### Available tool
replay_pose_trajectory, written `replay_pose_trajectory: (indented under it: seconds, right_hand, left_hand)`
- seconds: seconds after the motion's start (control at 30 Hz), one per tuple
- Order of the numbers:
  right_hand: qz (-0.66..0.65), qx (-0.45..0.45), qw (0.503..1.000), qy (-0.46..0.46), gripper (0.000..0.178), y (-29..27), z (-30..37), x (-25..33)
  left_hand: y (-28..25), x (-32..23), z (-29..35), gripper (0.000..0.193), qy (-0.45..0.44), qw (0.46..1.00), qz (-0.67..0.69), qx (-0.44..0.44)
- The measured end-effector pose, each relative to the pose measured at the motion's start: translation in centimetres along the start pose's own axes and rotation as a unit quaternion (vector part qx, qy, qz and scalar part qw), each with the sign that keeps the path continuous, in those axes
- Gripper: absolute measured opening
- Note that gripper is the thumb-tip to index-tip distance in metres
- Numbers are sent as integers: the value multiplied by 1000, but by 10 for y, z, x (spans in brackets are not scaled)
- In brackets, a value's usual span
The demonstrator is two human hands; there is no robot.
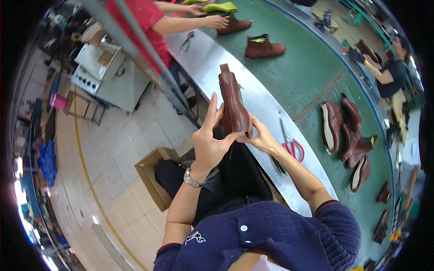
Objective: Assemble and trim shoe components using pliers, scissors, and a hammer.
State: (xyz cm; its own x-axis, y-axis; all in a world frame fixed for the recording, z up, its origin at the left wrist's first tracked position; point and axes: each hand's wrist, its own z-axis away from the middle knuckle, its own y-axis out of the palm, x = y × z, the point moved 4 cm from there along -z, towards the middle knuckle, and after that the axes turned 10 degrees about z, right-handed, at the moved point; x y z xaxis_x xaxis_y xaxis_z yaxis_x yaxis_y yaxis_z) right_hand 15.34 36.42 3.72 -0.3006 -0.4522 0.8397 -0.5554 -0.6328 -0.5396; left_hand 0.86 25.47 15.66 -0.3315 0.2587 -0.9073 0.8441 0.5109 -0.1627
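Note:
A brown leather ankle boot (233, 101) is raised in front of me, its pull tab pointing up and away. My left hand (209, 141) grips its left side, thumb against the lower end and forefinger stretched upward. On the other side, the fingers of my right hand (261, 135) are closed round the lower right end. A thin thread seems to hang beneath the boot. Red-handled scissors (294, 147) lie on the metal table (266, 101), just right of my right hand.
Beyond the table runs a green conveyor (312, 67) carrying another brown boot (264, 47) and several boots (352, 131) at the right. A co-worker in a red shirt (135, 22) handles a boot at far left. An open cardboard box (153, 180) stands by my legs.

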Motion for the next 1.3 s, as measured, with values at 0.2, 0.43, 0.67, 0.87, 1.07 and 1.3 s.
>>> replay_pose_trajectory:
  seconds: [0.2, 0.43, 0.67, 0.87, 1.07, 1.3]
  right_hand:
    - [-127, 172, 974, 80, 84, 30, 33, 105]
    - [-67, 316, 945, -45, 99, 111, 76, 132]
    - [156, 46, 986, -27, 58, 47, 64, 46]
    - [485, -23, 872, 68, 61, -4, 108, -48]
    - [441, 2, 891, 104, 51, -18, 105, -89]
    - [-275, 96, 880, 376, 57, 7, 56, 25]
  left_hand:
    - [-69, -35, 40, 99, -87, 983, 147, -69]
    - [-123, 22, 191, 80, -327, 877, 284, -207]
    - [-157, 46, 268, 58, -447, 751, 368, -317]
    - [-148, 59, 267, 60, -466, 733, 413, -275]
    - [-127, 60, 224, 79, -462, 779, 364, -216]
    - [-104, 71, 206, 72, -431, 800, 351, -228]
